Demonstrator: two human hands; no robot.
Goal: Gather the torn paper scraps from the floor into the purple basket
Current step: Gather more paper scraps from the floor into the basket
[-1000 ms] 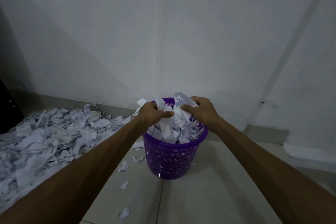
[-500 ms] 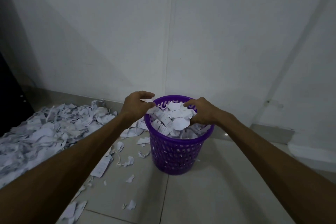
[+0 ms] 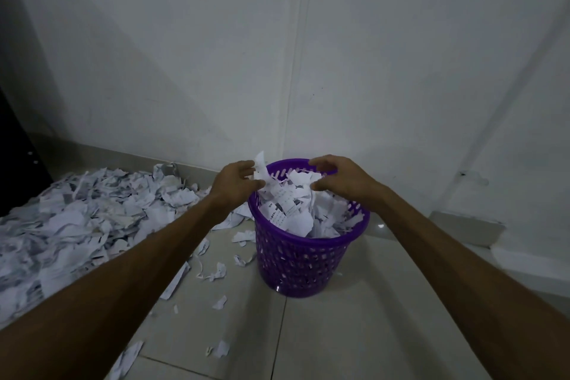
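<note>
Head view shows us our hands over the purple basket (image 3: 303, 259), which stands on the floor (image 3: 354, 333) near the wall corner. Our left hand (image 3: 236, 183) pinches a paper scrap (image 3: 260, 163) at the rim; our right hand (image 3: 337, 177) hovers with fingers loosely curled, holding nothing. Scraps heap the basket full, while the big pile (image 3: 80, 219) lies toward the floor's left edge. We judge the paper light, limp and slippery, best scooped in bunches from beneath.
</note>
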